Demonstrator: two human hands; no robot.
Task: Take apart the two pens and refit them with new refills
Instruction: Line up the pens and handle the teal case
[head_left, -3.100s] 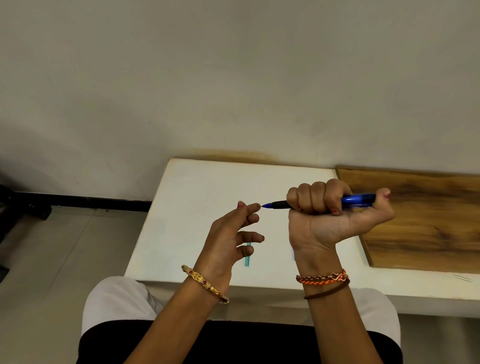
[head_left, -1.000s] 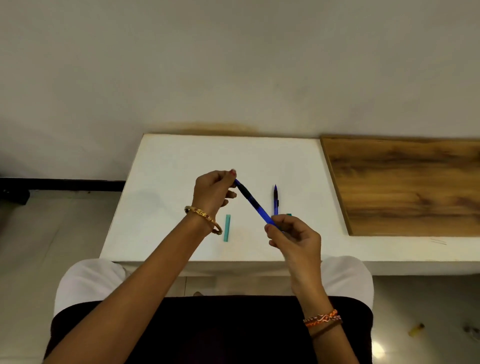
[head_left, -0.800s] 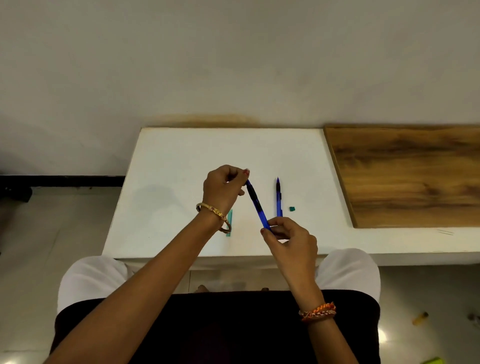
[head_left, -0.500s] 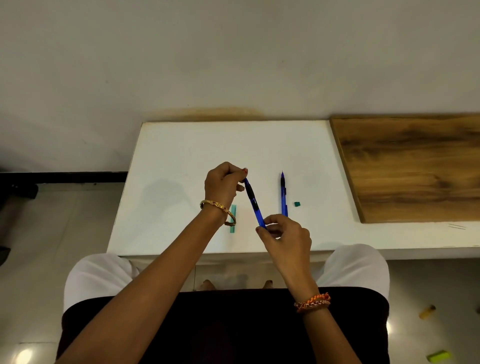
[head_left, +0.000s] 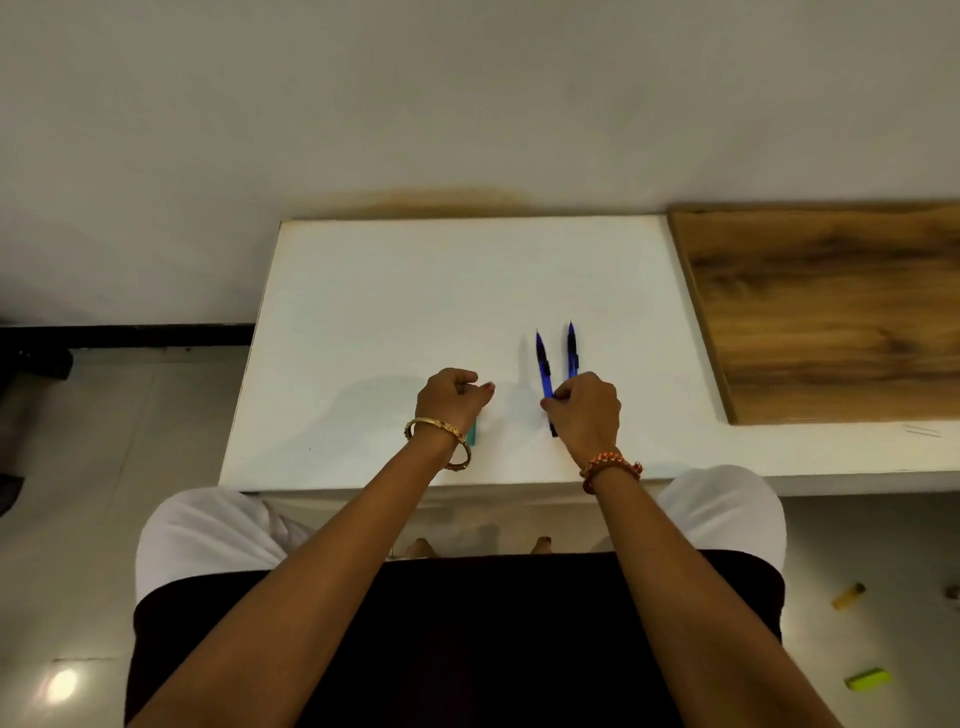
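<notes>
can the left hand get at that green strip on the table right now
Probably yes. The left hand sits curled and holding nothing, right over the green strip, whose end shows below its wrist side. Nothing lies between them; the right hand is off to the side at the pens.

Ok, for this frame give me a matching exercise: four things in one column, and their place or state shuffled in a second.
1. left hand
2. right hand
3. teal piece
4. wooden board

A. far right of the table
B. holding the nearer blue pen
C. curled, holding nothing
D. partly hidden by the left wrist

Pairs: 1-C, 2-B, 3-D, 4-A
</notes>
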